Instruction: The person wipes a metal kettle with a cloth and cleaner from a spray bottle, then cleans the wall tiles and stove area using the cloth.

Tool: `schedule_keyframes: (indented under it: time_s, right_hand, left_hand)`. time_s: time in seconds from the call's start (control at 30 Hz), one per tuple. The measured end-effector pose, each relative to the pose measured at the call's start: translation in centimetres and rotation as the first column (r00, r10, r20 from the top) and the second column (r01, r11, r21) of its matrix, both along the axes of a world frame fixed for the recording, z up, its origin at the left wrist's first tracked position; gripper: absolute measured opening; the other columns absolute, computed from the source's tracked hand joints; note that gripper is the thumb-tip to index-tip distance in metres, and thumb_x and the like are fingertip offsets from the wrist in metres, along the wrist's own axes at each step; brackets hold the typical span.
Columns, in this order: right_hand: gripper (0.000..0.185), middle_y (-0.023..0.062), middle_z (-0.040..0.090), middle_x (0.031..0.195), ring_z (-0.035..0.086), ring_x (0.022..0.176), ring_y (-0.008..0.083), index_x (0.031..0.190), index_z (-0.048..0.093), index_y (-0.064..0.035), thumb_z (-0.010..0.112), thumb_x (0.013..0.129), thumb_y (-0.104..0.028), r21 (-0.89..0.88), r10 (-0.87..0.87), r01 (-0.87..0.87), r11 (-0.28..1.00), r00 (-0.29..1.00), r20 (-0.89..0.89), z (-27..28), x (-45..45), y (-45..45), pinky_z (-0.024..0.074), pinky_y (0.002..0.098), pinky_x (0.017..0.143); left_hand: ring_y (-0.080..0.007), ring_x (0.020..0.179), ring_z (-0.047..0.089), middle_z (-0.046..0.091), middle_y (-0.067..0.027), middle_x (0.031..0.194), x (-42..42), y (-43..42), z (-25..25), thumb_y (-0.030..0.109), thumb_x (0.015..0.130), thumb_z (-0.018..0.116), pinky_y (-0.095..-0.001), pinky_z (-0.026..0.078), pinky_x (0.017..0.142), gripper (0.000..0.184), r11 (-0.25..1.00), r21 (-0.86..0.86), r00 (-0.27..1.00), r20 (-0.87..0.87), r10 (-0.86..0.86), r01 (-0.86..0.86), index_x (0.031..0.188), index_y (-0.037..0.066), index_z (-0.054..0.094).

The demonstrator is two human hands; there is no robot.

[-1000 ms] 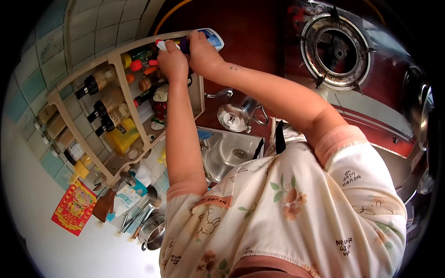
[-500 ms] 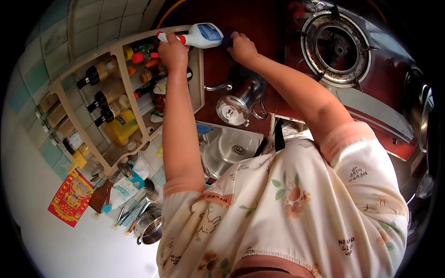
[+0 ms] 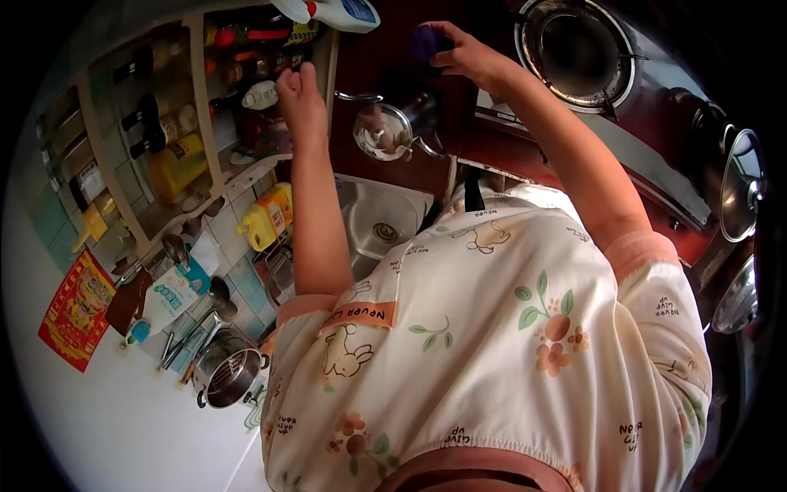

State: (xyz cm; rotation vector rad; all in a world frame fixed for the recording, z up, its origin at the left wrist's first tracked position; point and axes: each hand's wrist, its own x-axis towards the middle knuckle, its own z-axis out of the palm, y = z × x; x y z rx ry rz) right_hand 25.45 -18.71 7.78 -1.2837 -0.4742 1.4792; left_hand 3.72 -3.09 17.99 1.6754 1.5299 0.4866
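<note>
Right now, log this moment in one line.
left hand: near rack, off spray bottle | right hand: holding purple item | metal pot: on counter

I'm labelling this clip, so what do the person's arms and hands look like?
The left hand and right hand show no gloves, rings or watch. The forearms are uncovered. The sleeves are short, loose and cream, with dark lettering on the right one, and end in peach cuffs.

"What's left of the sink [image 3: 359, 205]?"
"The rack [image 3: 202, 90], with bottles [image 3: 179, 164] in it."
"Beyond the sink?"
"The jug [image 3: 384, 131], on the bench [image 3: 361, 66], between rack and burner [image 3: 620, 88]."
"The spray bottle [image 3: 343, 13]?"
"By the rack's far end, left of the burner."
</note>
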Motion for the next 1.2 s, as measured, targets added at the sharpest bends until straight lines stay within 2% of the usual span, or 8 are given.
schedule_keyframes:
  time_s: [0.1, 0.2, 0.3, 0.47, 0.63, 0.9, 1.03, 1.2]
  right_hand:
    - [0.051, 0.007, 0.065, 0.122, 0.064, 0.108, 0.02, 0.142, 0.054, -0.0124, 0.068, 0.093, -0.017, -0.019, 0.008, -0.009, 1.0, 1.0, -0.026, 0.0, -1.7, -0.3, 0.0502, 0.0359, 0.095]
    - [0.041, 0.0078, 0.069, 0.117, 0.064, 0.108, 0.0184, 0.127, 0.067, -0.0083, 0.071, 0.095, -0.034, 0.13, 0.095, -0.139, 0.982, 0.95, 0.297, 1.6, -4.6, 0.1, 0.048, 0.0322, 0.098]
    - [0.036, 0.0135, 0.063, 0.12, 0.062, 0.109, 0.032, 0.122, 0.071, -0.0161, 0.068, 0.095, -0.039, 0.143, 0.187, -0.276, 0.95, 0.875, 0.447, 0.8, -8.2, -0.3, 0.0484, 0.0391, 0.098]
    - [0.028, 0.0178, 0.061, 0.119, 0.061, 0.109, 0.0372, 0.119, 0.072, -0.0151, 0.065, 0.094, -0.025, 0.043, 0.097, -0.218, 0.975, 0.593, 0.799, -5.8, -8.8, 0.4, 0.0497, 0.0433, 0.096]
    - [0.035, 0.0143, 0.058, 0.111, 0.062, 0.097, 0.0329, 0.128, 0.069, -0.0135, 0.065, 0.093, -0.008, 0.232, 0.144, -0.293, 0.928, 0.854, 0.501, 0.7, -6.8, -3.4, 0.0494, 0.0406, 0.088]
    - [0.043, 0.0127, 0.059, 0.111, 0.057, 0.104, 0.0322, 0.13, 0.069, -0.0189, 0.063, 0.092, -0.002, 0.345, -0.044, -0.217, 0.913, 0.789, 0.612, 0.3, -7.9, -3.5, 0.048, 0.0407, 0.09]
    - [0.043, 0.0119, 0.058, 0.106, 0.056, 0.102, 0.0314, 0.13, 0.069, -0.0199, 0.064, 0.092, -0.001, 0.189, 0.159, -0.298, 0.936, 0.835, 0.527, 2.3, -6.8, -6.2, 0.0484, 0.0395, 0.091]
    - [0.044, 0.0147, 0.06, 0.115, 0.057, 0.109, 0.0332, 0.128, 0.07, -0.0198, 0.064, 0.09, 0.001, 0.326, -0.038, -0.212, 0.921, 0.785, 0.618, 0.3, -7.8, -2.7, 0.0491, 0.0399, 0.094]
  left_hand:
    - [-0.032, 0.131, 0.051, 0.05, -0.0226, 0.143, -2.6, -7.3, 1.5, 0.041, 0.1, 0.06, -0.0373, 0.041, 0.108, 0.066, 0.987, -0.155, 0.998, -0.05, -0.039, 0.031, 0.143, -0.006, 0.043]
    - [-0.0352, 0.13, 0.048, 0.043, -0.023, 0.143, -2.5, -12.4, 1.1, 0.05, 0.098, 0.06, -0.0425, 0.04, 0.109, 0.078, 0.978, -0.105, 0.97, -0.142, -0.196, 0.182, 0.148, -0.005, 0.036]
    - [-0.045, 0.132, 0.034, 0.027, -0.0286, 0.147, -2.0, -14.5, -1.6, 0.036, 0.094, 0.07, -0.0516, 0.036, 0.109, 0.086, 0.942, 0.112, 0.893, -0.371, -0.254, 0.315, 0.153, -0.004, 0.02]
    - [-0.0474, 0.133, 0.028, 0.023, -0.032, 0.147, -2.9, -14.2, -2.2, 0.032, 0.092, 0.074, -0.0549, 0.029, 0.111, 0.091, 0.906, 0.133, 0.867, -0.373, -0.331, 0.403, 0.152, -0.006, 0.017]
    - [-0.0474, 0.133, 0.028, 0.023, -0.0316, 0.146, -2.3, -14.0, -2.2, 0.034, 0.091, 0.074, -0.0543, 0.028, 0.112, 0.094, 0.917, 0.11, 0.875, -0.359, -0.324, 0.384, 0.153, -0.005, 0.015]
    - [-0.046, 0.132, 0.03, 0.024, -0.0312, 0.146, -2.1, -13.9, -1.6, 0.035, 0.092, 0.073, -0.0534, 0.029, 0.111, 0.094, 0.933, 0.035, 0.882, -0.341, -0.327, 0.359, 0.154, -0.004, 0.015]
    - [-0.0447, 0.131, 0.031, 0.024, -0.0301, 0.146, -2.1, -13.9, -1.8, 0.033, 0.092, 0.074, -0.0518, 0.03, 0.111, 0.094, 0.912, 0.089, 0.869, -0.354, -0.346, 0.4, 0.155, -0.004, 0.015]
    - [-0.0427, 0.129, 0.032, 0.025, -0.0289, 0.144, -2.0, -13.9, -1.6, 0.03, 0.091, 0.075, -0.0507, 0.031, 0.11, 0.094, 0.908, 0.081, 0.855, -0.38, -0.353, 0.41, 0.155, -0.004, 0.015]
